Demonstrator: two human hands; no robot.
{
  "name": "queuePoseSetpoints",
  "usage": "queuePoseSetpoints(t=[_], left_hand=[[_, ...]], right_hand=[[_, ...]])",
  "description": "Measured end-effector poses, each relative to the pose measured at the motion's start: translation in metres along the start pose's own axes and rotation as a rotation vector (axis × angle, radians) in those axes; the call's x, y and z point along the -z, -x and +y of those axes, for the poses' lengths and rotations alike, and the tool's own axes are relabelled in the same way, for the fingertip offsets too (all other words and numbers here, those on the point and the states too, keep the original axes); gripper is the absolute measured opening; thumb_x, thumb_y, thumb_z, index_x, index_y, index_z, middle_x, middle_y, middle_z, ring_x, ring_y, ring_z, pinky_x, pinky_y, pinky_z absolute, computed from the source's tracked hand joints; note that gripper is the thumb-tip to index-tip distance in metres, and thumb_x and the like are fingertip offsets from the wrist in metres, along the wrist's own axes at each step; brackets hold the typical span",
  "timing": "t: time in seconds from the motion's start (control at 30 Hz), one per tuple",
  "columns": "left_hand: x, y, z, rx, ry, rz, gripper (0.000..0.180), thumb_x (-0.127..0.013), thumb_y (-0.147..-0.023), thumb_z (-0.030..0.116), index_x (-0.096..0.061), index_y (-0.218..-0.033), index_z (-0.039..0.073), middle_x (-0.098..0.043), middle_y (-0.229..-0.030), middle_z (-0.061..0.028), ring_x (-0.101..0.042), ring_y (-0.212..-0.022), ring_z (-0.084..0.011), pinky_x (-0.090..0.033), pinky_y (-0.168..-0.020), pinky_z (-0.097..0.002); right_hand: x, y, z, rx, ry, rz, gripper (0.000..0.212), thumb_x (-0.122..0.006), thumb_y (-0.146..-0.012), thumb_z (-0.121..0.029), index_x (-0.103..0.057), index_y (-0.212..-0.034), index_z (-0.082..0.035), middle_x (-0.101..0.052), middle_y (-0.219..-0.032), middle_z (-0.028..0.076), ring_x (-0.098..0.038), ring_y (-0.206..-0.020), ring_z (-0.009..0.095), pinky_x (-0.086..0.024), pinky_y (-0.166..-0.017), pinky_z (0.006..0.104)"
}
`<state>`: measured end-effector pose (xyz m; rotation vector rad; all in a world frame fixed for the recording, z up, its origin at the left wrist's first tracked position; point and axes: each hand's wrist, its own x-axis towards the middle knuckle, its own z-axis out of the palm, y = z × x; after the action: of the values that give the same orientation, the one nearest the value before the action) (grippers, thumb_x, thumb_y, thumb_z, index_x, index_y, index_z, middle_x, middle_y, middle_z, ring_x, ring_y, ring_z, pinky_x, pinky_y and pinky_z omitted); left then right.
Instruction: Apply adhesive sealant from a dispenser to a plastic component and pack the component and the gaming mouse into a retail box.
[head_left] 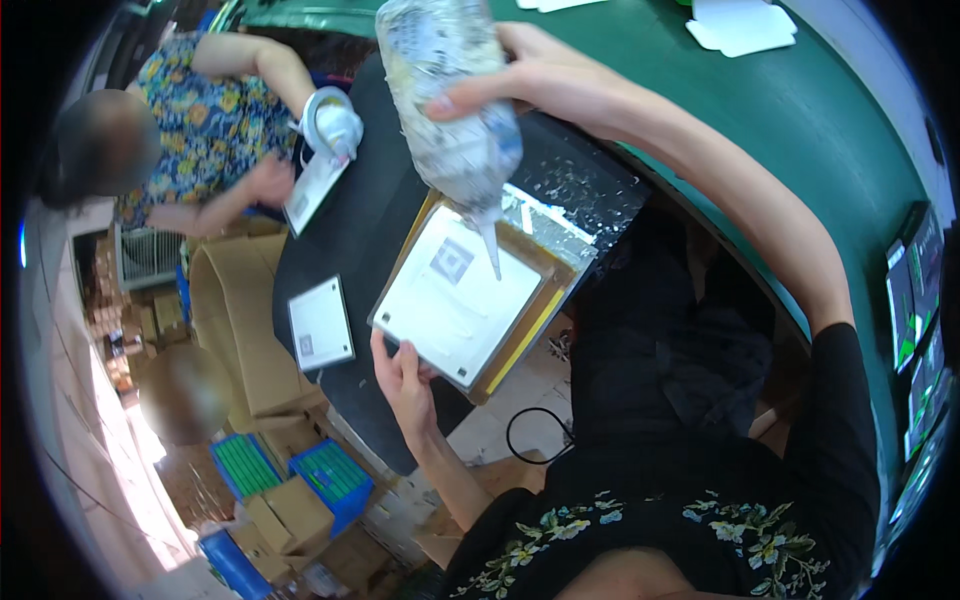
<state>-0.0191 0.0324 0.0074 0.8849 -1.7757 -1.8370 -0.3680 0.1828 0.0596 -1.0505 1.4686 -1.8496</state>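
My right hand [525,75] grips a squeeze bottle [440,60] wrapped in worn, stained tape. The bottle is tipped downward, its thin pointed nozzle [487,240] over a square white panel [440,300]. Small dark marks sit at the panel's corners, a grey printed square lies near its far edge, and faint whitish streaks cross its middle. The panel rests on a brown board with a yellow edge [525,345]. At the panel's near left corner, my left hand [405,385] holds its edge between thumb and fingers.
A second white panel [322,322] lies on the dark table [350,225] to the left. Across from it, a person [215,130] in a flowered top handles another panel [318,190] and a white roll-shaped thing. Cardboard boxes [290,515] and blue-green crates [335,475] stand lower left. A green table [800,120] runs along the right.
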Motion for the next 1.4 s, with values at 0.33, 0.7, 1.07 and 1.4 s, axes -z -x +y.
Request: queuePoseSetpoints(t=[0.33, 0.7, 1.07, 1.4], left_hand=[[-0.008, 0.044, 0.025, -0.292, 0.133, 0.113, 0.060, -0.052, -0.097, 0.006, -0.022, -0.149, 0.000, -0.040, -0.147, -0.0220, -0.046, -0.129, -0.0308, -0.037, -0.109, -0.0457], [-0.173, 0.051, -0.001, -0.060, 0.392, -0.418, 0.061, -0.052, -0.095, 0.002, -0.022, -0.148, -0.003, -0.045, -0.140, -0.0203, -0.048, -0.128, -0.0279, -0.039, -0.108, -0.0416], [-0.306, -0.005, -0.009, 0.128, 0.326, -0.647, 0.049, -0.049, -0.102, 0.008, -0.029, -0.147, 0.005, -0.057, -0.128, -0.0168, -0.063, -0.106, -0.0215, -0.054, -0.087, -0.0364], [-0.344, -0.033, -0.015, 0.160, 0.120, -0.667, 0.050, -0.048, -0.103, 0.006, -0.029, -0.149, 0.008, -0.064, -0.096, -0.0078, -0.052, -0.062, -0.0036, -0.038, -0.048, -0.0187]], right_hand=[[0.015, -0.020, 0.076, -0.421, 0.863, -0.132, 0.090, -0.070, -0.069, -0.069, -0.060, -0.116, 0.008, -0.066, -0.113, 0.026, -0.068, -0.103, 0.033, -0.054, -0.087, 0.0422], [0.336, 0.053, 0.020, -0.508, 1.676, 0.433, 0.053, -0.032, -0.099, -0.059, -0.040, -0.147, -0.040, -0.033, -0.154, 0.019, -0.034, -0.138, 0.047, -0.034, -0.104, 0.0649], [0.233, 0.296, -0.047, -0.064, 1.975, 0.776, 0.051, -0.050, -0.096, -0.049, -0.062, -0.118, -0.004, -0.057, -0.117, 0.020, -0.055, -0.109, 0.036, -0.039, -0.096, 0.0486], [0.263, 0.310, -0.007, -0.378, 1.404, 1.083, 0.057, -0.037, -0.102, -0.047, -0.048, -0.137, -0.004, -0.061, -0.119, 0.021, -0.060, -0.108, 0.037, -0.043, -0.096, 0.0462]])
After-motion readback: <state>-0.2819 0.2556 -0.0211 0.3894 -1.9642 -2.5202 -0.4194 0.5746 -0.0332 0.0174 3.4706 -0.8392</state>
